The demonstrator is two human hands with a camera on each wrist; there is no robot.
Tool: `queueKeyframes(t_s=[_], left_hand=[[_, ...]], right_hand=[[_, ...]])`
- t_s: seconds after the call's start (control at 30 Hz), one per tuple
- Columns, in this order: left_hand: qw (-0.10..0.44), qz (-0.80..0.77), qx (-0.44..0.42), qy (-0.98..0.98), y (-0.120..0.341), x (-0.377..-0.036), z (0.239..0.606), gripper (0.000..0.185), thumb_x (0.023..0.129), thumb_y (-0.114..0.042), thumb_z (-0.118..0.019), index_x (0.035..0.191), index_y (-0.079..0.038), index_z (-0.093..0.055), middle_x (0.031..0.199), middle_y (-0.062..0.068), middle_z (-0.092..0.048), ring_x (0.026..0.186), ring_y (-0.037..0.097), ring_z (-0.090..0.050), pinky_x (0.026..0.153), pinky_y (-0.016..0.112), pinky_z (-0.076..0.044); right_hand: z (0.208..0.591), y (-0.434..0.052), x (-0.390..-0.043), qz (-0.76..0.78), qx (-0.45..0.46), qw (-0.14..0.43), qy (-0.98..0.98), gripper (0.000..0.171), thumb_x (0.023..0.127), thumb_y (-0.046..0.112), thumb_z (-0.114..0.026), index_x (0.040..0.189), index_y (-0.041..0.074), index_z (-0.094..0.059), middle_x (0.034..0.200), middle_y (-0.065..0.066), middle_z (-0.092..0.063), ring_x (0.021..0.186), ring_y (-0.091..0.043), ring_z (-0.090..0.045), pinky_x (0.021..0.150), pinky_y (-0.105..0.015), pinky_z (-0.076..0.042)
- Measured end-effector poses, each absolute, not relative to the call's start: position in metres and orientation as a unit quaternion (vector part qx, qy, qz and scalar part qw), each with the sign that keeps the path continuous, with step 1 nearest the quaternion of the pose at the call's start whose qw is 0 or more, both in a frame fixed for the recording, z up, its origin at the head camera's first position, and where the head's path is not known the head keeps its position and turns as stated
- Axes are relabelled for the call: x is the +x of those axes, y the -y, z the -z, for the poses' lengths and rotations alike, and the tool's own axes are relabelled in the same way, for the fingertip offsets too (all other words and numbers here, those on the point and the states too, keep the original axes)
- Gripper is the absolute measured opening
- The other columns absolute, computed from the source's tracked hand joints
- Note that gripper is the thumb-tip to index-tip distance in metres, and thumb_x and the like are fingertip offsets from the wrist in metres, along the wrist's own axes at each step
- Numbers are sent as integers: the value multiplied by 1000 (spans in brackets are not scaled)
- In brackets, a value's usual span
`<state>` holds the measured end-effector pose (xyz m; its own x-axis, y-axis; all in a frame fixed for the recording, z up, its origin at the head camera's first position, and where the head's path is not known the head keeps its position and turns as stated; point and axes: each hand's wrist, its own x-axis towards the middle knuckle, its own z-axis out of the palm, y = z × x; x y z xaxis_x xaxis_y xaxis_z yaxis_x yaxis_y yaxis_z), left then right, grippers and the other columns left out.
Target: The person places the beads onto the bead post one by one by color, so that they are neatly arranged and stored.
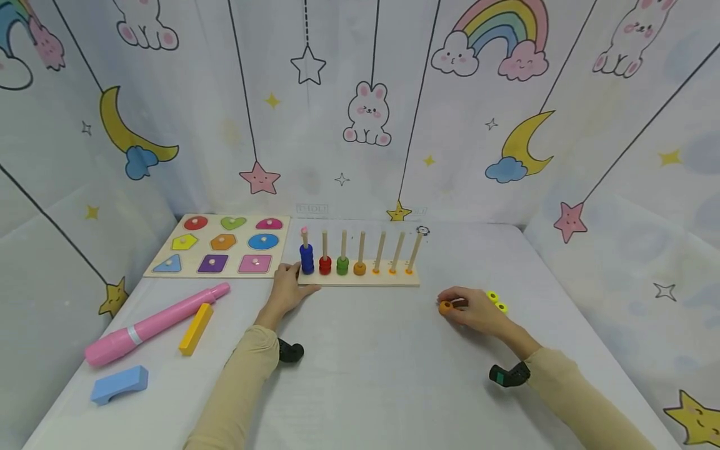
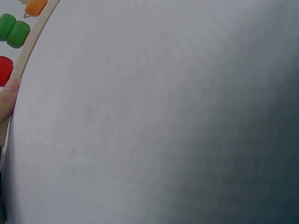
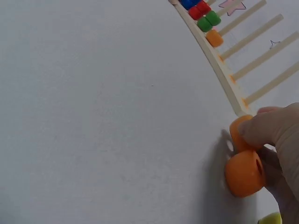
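While my right hand (image 1: 477,310) pinches orange beads (image 3: 245,161), holes facing sideways, only the wrist view shows two; left hand (image 1: 288,289) rests flat on the rack (image 1: 360,278).

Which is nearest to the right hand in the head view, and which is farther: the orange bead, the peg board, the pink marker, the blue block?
1. The orange bead: pinched in the right hand, at its fingertips.
2. The peg board: up and to the left, where the left hand rests.
3. The pink marker and the blue block: both far left; too close to call.
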<state>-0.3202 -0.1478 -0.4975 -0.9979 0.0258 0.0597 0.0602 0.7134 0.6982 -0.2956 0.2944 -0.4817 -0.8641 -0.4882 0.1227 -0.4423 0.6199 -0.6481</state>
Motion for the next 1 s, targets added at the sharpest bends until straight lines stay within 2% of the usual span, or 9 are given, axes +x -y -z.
queueKeyframes(t_s=[0.23, 0.43, 0.57, 0.8, 1.0], left_hand=[[24, 375, -26, 926, 149, -319, 498, 84, 81, -31, -75, 140, 12, -33, 130, 30, -34, 120, 41, -34, 101, 49, -33], [19, 379, -23, 925, 149, -318, 498, 84, 81, -30, -75, 140, 12, -32, 131, 30, -34, 121, 41, -33, 101, 49, -33], [22, 378, -22, 925, 149, -318, 498, 84, 81, -30, -75, 140, 11, -33, 131, 30, -34, 121, 41, -33, 101, 49, -33], [26, 379, -25, 925, 148, -318, 499, 83, 81, -29, -76, 140, 11, -33, 130, 30, -35, 120, 41, -34, 100, 49, -33], [27, 380, -26, 924, 147, -319, 498, 83, 81, -29, -76, 140, 11, -33, 130, 30, -35, 120, 41, -34, 100, 48, -33]], right_hand=[[451, -281, -319, 359, -252, -47, -897, 29, 89, 10, -66, 117, 7, -61, 112, -6, -65, 102, -24, -61, 83, -33, -51], [416, -262, -347, 389, -255, -123, -877, 31, 89, 5, -63, 120, 2, -58, 115, -13, -62, 104, -28, -60, 85, -32, -50], [397, -244, -363, 403, -249, -154, -867, 32, 88, 4, -64, 119, 1, -58, 114, -13, -62, 105, -27, -60, 85, -31, -50], [383, -208, -382, 431, -266, -155, -848, 31, 88, 6, -66, 118, 0, -59, 112, -14, -62, 104, -28, -60, 87, -34, -49], [379, -175, -387, 437, -292, -141, -839, 32, 87, 2, -65, 118, -1, -59, 111, -14, -64, 102, -26, -61, 84, -31, -50]])
